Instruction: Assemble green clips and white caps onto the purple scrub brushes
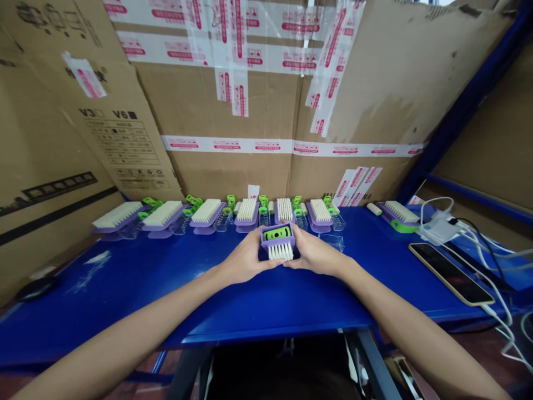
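Observation:
Both my hands hold one purple brush (278,235) above the middle of the blue table, its white bristles pointing down and its end with a green insert facing me. My left hand (246,256) grips its left side, thumb under the bristles. On the other side my right hand (312,253) closes on it in the same way. Just behind stand a brush with bristles up (285,209) and another white-bristled brush (247,211), each with green parts and a clear plastic piece nearby. A clear plastic piece (332,241) lies right of my right hand.
Several more purple brushes (163,214) line the back of the blue table (137,289). At right are a brush with a green part (400,214), a phone (452,273) and white cables (495,250). Taped cardboard (233,122) walls the back; a dark round object (36,288) sits far left.

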`<action>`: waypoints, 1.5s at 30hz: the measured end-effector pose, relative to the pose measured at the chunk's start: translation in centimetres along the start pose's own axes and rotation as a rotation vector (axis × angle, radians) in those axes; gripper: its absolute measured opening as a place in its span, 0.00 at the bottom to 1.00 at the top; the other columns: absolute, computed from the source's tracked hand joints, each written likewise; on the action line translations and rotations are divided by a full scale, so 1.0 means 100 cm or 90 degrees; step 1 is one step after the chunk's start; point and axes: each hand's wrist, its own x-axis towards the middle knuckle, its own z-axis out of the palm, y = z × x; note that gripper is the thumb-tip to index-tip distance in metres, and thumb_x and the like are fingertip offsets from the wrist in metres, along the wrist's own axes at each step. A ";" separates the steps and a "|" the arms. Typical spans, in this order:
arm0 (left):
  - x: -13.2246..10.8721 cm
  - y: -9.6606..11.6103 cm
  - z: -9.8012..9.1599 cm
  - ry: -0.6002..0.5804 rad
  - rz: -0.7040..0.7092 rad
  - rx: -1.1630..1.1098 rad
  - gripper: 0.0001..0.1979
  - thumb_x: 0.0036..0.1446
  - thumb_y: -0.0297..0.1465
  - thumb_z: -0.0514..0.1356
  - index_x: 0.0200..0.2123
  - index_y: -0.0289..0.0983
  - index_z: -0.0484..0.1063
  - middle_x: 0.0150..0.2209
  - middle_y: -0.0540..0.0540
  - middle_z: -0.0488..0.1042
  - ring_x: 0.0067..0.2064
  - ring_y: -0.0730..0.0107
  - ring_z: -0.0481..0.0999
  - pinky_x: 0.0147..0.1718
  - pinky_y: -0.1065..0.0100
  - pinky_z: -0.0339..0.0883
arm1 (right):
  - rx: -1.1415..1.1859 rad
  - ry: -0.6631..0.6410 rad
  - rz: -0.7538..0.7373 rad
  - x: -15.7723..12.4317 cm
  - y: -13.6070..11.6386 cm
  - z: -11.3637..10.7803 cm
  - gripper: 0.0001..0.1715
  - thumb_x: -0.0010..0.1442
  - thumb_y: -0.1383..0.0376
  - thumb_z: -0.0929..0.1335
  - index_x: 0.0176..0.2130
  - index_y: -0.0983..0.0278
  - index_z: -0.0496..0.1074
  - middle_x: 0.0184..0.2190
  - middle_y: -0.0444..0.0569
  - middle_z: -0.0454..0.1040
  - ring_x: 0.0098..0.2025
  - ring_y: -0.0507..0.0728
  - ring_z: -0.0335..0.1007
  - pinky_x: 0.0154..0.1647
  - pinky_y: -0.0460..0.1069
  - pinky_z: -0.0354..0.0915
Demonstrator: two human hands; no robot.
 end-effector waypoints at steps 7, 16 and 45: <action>0.001 0.002 -0.001 0.015 0.016 0.033 0.38 0.62 0.52 0.77 0.67 0.41 0.72 0.60 0.36 0.81 0.61 0.36 0.84 0.59 0.34 0.81 | -0.070 0.008 -0.018 -0.001 0.002 -0.004 0.78 0.64 0.62 0.83 0.88 0.60 0.33 0.77 0.72 0.69 0.73 0.81 0.75 0.71 0.73 0.77; 0.002 0.009 -0.003 0.057 0.084 0.031 0.34 0.64 0.45 0.78 0.66 0.44 0.69 0.60 0.40 0.81 0.59 0.46 0.86 0.60 0.41 0.83 | -0.163 0.047 -0.069 -0.003 0.002 -0.009 0.76 0.68 0.65 0.79 0.88 0.57 0.27 0.79 0.70 0.66 0.72 0.80 0.74 0.68 0.74 0.79; 0.005 -0.013 0.001 0.059 -0.060 -0.197 0.38 0.69 0.46 0.73 0.70 0.42 0.59 0.70 0.27 0.77 0.67 0.40 0.84 0.65 0.36 0.81 | -0.267 -0.037 0.207 -0.018 0.040 -0.069 0.24 0.72 0.45 0.79 0.43 0.59 0.75 0.40 0.52 0.84 0.38 0.62 0.78 0.37 0.52 0.61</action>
